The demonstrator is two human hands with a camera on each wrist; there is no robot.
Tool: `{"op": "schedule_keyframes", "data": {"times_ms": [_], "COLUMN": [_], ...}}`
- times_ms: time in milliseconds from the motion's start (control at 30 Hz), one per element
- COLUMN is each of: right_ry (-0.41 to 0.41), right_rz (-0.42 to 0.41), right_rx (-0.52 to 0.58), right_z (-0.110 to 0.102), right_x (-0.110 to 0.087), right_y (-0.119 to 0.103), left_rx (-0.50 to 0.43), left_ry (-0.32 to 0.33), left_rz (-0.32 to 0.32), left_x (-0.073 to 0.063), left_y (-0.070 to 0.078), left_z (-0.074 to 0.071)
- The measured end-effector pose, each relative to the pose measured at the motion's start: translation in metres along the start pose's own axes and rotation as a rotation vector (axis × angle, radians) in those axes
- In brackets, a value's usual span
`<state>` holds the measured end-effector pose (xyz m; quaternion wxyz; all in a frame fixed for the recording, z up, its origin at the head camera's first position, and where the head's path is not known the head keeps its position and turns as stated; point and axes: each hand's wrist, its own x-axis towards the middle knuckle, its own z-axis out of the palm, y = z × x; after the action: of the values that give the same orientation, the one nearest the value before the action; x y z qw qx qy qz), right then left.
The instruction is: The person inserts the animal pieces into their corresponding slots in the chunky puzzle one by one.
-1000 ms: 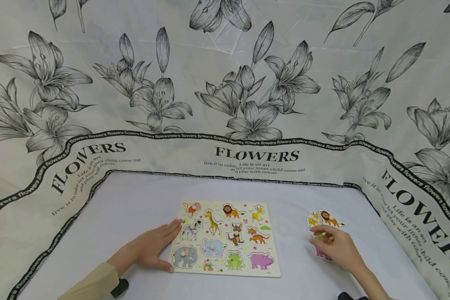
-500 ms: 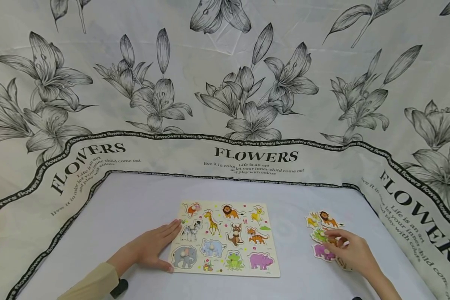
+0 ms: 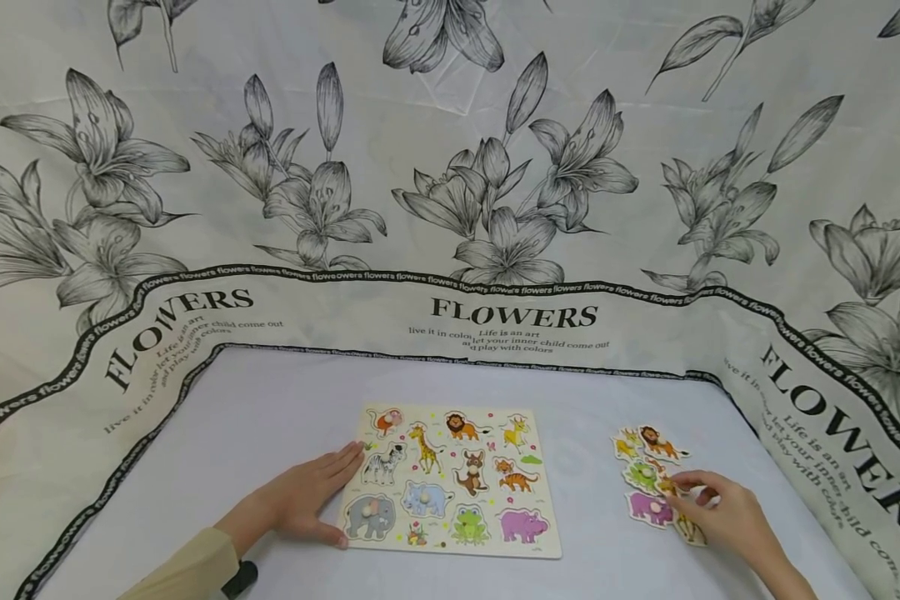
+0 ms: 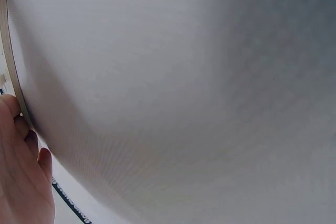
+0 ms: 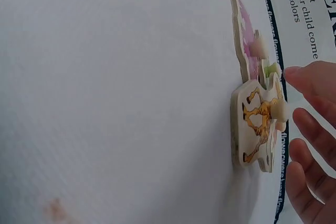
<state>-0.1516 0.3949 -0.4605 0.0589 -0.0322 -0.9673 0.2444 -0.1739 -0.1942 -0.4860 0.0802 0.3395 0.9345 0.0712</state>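
Our right hand (image 3: 720, 508) reaches, thumb and fingers parted and gripping nothing, at the giraffe piece (image 5: 257, 121), which lies on the bench (image 3: 270, 392) just beyond its fingertips. The hippo piece (image 3: 647, 509) sits just left of that hand. Our left hand (image 3: 300, 496) rests spread against the near-side edge of the puzzle board (image 3: 487, 548). We judge this a pick-up step; the next move calls for pinching the giraffe's knob (image 5: 279, 111).

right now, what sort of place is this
It looks like a tabletop play or filming corner, probably indoors, though no room shows beyond the cloth. The signs: a white tabletop, an animal puzzle board with loose animal pieces, and a flower-printed cloth rising behind like a backdrop.
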Motion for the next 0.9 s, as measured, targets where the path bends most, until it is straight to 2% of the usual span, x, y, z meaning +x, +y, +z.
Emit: {"op": "schedule_keyframes", "data": {"times_ms": [233, 433, 900], "right_ry": [-0.07, -0.083, -0.087], "right_rz": [0.063, 0.103, 0.107], "right_rx": [-0.026, -0.005, 0.023], "right_z": [-0.004, -0.002, 0.0], "right_x": [-0.001, -0.001, -0.003], "right_y": [0.007, 0.011, 0.014], "left_rx": [-0.007, 0.011, 0.022], "left_ry": [0.004, 0.012, 0.023], "left_rz": [-0.001, 0.008, 0.026], "left_x": [0.0, 0.0, -0.001], "left_y": [0.0, -0.002, 0.0], "left_z": [0.001, 0.002, 0.0]}}
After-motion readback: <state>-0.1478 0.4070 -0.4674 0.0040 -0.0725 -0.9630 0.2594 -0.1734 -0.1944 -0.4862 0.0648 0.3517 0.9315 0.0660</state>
